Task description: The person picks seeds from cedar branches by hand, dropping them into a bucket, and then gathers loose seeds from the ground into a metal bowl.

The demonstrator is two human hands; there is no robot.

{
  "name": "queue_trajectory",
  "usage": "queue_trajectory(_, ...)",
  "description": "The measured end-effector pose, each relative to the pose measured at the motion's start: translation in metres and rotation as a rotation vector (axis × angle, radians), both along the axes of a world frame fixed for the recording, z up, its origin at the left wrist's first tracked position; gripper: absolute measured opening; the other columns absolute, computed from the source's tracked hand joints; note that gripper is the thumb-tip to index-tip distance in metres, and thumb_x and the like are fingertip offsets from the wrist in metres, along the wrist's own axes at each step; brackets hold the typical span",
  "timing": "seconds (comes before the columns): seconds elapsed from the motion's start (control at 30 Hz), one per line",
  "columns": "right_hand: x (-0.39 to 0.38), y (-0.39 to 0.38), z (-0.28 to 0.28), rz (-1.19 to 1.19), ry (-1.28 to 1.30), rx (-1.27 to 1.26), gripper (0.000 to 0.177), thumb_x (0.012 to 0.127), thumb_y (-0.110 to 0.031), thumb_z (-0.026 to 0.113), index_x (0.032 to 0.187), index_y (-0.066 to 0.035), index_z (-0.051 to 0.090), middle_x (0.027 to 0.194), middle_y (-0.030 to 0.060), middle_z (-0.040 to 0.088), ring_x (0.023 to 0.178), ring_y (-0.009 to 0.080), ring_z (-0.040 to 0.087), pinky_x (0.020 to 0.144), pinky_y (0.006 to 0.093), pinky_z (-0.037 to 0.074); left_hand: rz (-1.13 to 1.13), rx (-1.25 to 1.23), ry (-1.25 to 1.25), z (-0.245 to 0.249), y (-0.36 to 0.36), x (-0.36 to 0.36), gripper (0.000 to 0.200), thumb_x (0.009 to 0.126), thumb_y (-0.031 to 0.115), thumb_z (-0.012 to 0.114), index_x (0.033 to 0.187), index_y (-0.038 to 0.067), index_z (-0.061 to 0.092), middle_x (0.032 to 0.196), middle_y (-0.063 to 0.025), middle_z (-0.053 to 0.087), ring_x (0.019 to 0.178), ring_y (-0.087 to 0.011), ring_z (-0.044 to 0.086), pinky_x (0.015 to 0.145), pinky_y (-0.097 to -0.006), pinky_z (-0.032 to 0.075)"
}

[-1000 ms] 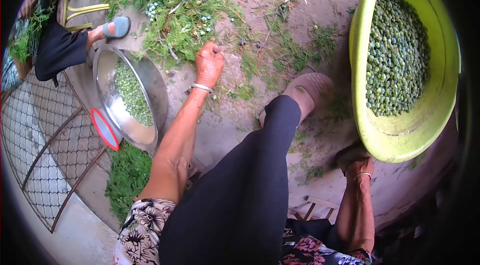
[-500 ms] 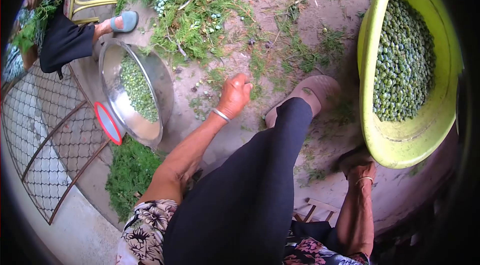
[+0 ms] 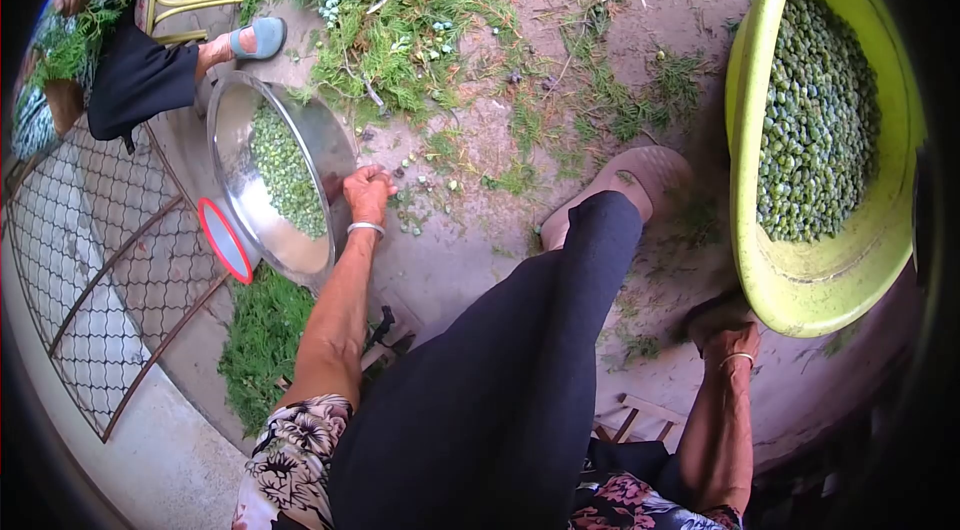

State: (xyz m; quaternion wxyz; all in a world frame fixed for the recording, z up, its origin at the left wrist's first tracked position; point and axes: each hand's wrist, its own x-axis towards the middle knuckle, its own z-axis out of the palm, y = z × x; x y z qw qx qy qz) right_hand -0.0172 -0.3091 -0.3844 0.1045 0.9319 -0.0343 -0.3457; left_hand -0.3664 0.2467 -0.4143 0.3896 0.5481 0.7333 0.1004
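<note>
My left hand [image 3: 367, 192], with a metal bangle on its wrist, is at the near rim of a tilted steel bowl [image 3: 322, 142] that holds green seeds [image 3: 285, 173]. Its fingers curl over that rim. My right hand [image 3: 728, 328], also bangled, rests low against the bottom edge of a large yellow-green basin [image 3: 790, 280] heaped with green seeds [image 3: 815, 120]. Its fingers are in shadow under the rim. My black-trousered leg and a pink slipper [image 3: 630, 180] lie between the two hands.
Cut green sprigs with seeds [image 3: 400, 20] are spread on the dirt ahead, and more clippings [image 3: 262, 330] lie below the bowl. A red-rimmed lid [image 3: 224, 242] leans beside the bowl. Another person's leg and blue sandal [image 3: 255, 38] are at top left, near a wire-mesh frame [image 3: 90, 270].
My left hand drew back from the sprig pile as a closed fist and swung left to the steel bowl's rim. My right hand stayed at the basin.
</note>
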Motion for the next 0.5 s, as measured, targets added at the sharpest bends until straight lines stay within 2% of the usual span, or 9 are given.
queue_trajectory(0.07, -0.001, 0.008, 0.004, 0.001, -0.024, -0.001, 0.039, 0.071, -0.017, 0.055, 0.103, 0.005, 0.057, 0.101, 0.0268, 0.061, 0.099, 0.0413, 0.057, 0.086, 0.042, 0.047, 0.009, -0.056, -0.001, 0.003, -0.005, 0.007, 0.023, 0.076, 0.006, 0.064, 0.093, -0.008, 0.061, 0.076, -0.0094, 0.062, 0.057, -0.0122, 0.058, 0.051, -0.0242, 0.05)
queue_trajectory(0.13, 0.002, 0.003, 0.001, -0.017, 0.003, -0.015, 0.041, 0.068, -0.017, 0.058, 0.104, 0.005, 0.056, 0.103, 0.026, 0.061, 0.101, 0.0407, 0.057, 0.087, 0.0422, 0.047, -0.14, -0.035, 0.139, 0.014, -0.015, 0.031, 0.03, 0.07, 0.011, 0.071, 0.092, -0.007, 0.061, 0.077, -0.011, 0.063, 0.059, -0.0137, 0.059, 0.055, -0.0268, 0.05)
queue_trajectory(0.17, 0.003, -0.002, -0.003, -0.016, 0.003, -0.015, 0.041, 0.068, -0.017, 0.058, 0.104, 0.005, 0.056, 0.103, 0.026, 0.061, 0.101, 0.0407, 0.057, 0.087, 0.0422, 0.047, -0.138, -0.036, 0.139, 0.008, -0.017, 0.032, 0.03, 0.07, 0.011, 0.071, 0.092, -0.007, 0.061, 0.077, -0.011, 0.063, 0.059, -0.0137, 0.059, 0.055, -0.0268, 0.05)
queue_trajectory(0.23, 0.006, -0.015, -0.01, -0.019, 0.045, -0.05, 0.044, 0.067, -0.017, 0.06, 0.105, 0.004, 0.056, 0.103, 0.0253, 0.061, 0.101, 0.04, 0.057, 0.087, 0.0424, 0.046, -0.499, 0.206, 0.237, 0.004, -0.021, 0.045, 0.037, 0.065, 0.011, 0.074, 0.094, -0.006, 0.06, 0.078, -0.013, 0.065, 0.064, -0.0173, 0.061, 0.062, -0.0308, 0.049)
queue_trajectory(0.27, 0.007, -0.018, -0.01, -0.02, 0.044, -0.052, 0.044, 0.067, -0.017, 0.06, 0.105, 0.004, 0.056, 0.103, 0.0253, 0.061, 0.101, 0.04, 0.057, 0.087, 0.0424, 0.046, -0.393, 0.055, 0.153, 0.011, -0.028, 0.058, 0.041, 0.063, 0.012, 0.076, 0.097, -0.003, 0.058, 0.083, -0.0143, 0.064, 0.068, -0.0213, 0.061, 0.066, -0.0337, 0.048)
queue_trajectory(0.37, 0.007, -0.024, -0.012, -0.033, 0.074, -0.045, 0.044, 0.067, -0.016, 0.061, 0.105, 0.004, 0.055, 0.103, 0.0252, 0.061, 0.101, 0.0395, 0.057, 0.088, 0.0421, 0.046, -0.517, 0.124, 0.22, 0.002, -0.031, 0.066, 0.043, 0.063, 0.014, 0.078, 0.097, -0.001, 0.057, 0.085, -0.0139, 0.062, 0.069, -0.0227, 0.059, 0.065, -0.0346, 0.047)
queue_trajectory(0.43, 0.007, -0.026, -0.014, 0.002, 0.07, -0.028, 0.041, 0.066, -0.016, 0.062, 0.102, 0.004, 0.055, 0.098, 0.0251, 0.062, 0.099, 0.0393, 0.058, 0.085, 0.0409, 0.047, -0.482, 0.131, 0.164, -0.006, -0.033, 0.066, 0.042, 0.064, 0.013, 0.077, 0.098, 0.0, 0.057, 0.083, -0.0128, 0.059, 0.067, -0.0221, 0.058, 0.064, -0.0335, 0.047)
queue_trajectory(0.5, 0.011, -0.02, -0.009, -0.024, 0.091, -0.015, 0.04, 0.066, -0.016, 0.064, 0.099, 0.003, 0.055, 0.096, 0.0249, 0.062, 0.097, 0.0388, 0.059, 0.083, 0.0401, 0.048, -0.467, 0.071, 0.161, -0.003, -0.034, 0.071, 0.038, 0.066, 0.009, 0.075, 0.098, 0.0, 0.057, 0.078, -0.0111, 0.058, 0.06, -0.0188, 0.057, 0.056, -0.0317, 0.047)
